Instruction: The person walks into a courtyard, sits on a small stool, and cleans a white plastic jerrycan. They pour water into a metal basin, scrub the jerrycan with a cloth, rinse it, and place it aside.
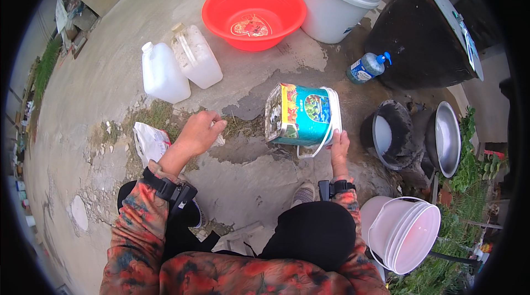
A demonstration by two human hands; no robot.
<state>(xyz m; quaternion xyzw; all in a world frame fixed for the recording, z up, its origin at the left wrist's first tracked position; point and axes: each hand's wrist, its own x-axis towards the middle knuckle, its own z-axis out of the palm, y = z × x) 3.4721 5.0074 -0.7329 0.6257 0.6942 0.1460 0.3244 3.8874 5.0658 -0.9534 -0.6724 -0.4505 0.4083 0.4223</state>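
A square plastic bucket (313, 107) with a teal and yellow picture label lies tipped on its side, its white rim toward the right. My right hand (339, 151) grips that rim, beside the white carrying handle. Over the ground to the left, my left hand (200, 133) is closed, fingers curled; a bit of crumpled white material (220, 141) shows under the fingers. I cannot make out what kind it is. A white plastic bag (150, 143) lies by my left wrist.
Two plastic jugs (164, 71), a red basin (254, 10) and a white bucket (338, 10) stand ahead. Rightward are a pump bottle (365, 68), a large black tub (411, 38), a black bucket (406, 129), a metal basin (446, 139) and a pinkish bucket (381, 212).
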